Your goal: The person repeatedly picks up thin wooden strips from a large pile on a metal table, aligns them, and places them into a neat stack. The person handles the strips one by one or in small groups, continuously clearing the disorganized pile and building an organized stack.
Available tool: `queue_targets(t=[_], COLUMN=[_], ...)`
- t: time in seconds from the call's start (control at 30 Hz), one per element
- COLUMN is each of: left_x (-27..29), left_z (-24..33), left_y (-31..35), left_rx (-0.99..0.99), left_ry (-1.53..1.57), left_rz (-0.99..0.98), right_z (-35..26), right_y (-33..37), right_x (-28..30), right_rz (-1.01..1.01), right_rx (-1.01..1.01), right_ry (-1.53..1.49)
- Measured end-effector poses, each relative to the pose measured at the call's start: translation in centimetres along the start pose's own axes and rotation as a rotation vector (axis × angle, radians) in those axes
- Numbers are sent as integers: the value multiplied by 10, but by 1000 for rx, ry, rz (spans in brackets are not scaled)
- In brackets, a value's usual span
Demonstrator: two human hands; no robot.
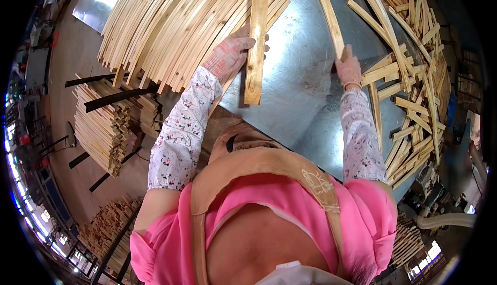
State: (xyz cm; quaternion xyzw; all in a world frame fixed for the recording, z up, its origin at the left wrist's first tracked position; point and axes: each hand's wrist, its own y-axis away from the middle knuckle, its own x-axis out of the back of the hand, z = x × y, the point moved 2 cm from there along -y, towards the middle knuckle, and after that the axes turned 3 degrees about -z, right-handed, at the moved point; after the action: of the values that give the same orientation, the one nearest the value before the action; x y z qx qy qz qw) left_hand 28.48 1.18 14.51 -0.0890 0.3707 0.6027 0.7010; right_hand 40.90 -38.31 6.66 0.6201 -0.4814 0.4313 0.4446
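My left hand (233, 51), in a pale pink glove, is closed round a wide wooden board (255, 59). The board stands out over the metal table, its near end toward me. Beside that hand, a broad row of long thin wooden strips (171, 31) lies on the left part of the table. My right hand (348, 68), gloved too, grips the near end of a long narrow wooden strip (327, 15) that runs away from me. To the right of this hand lies a jumbled heap of short wooden pieces (406, 77).
Shiny sheet metal covers the table (300, 88) between my hands. Below left, a stack of wooden strips (101, 124) rests on dark metal bars (121, 98). More stacked wood (111, 225) stands at the lower left, and a pale hose (445, 220) at the lower right.
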Motion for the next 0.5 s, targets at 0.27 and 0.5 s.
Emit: queue_targets(t=[0.27, 0.5], left_x=[37, 181], left_z=[14, 51], left_y=[-4, 65], left_rx=[37, -65], left_ry=[-168, -2026], left_rz=[264, 734], right_z=[-264, -237], right_y=[184, 181], right_x=[-67, -97], right_rz=[-855, -803], right_rx=[107, 334], right_ry=[-432, -446])
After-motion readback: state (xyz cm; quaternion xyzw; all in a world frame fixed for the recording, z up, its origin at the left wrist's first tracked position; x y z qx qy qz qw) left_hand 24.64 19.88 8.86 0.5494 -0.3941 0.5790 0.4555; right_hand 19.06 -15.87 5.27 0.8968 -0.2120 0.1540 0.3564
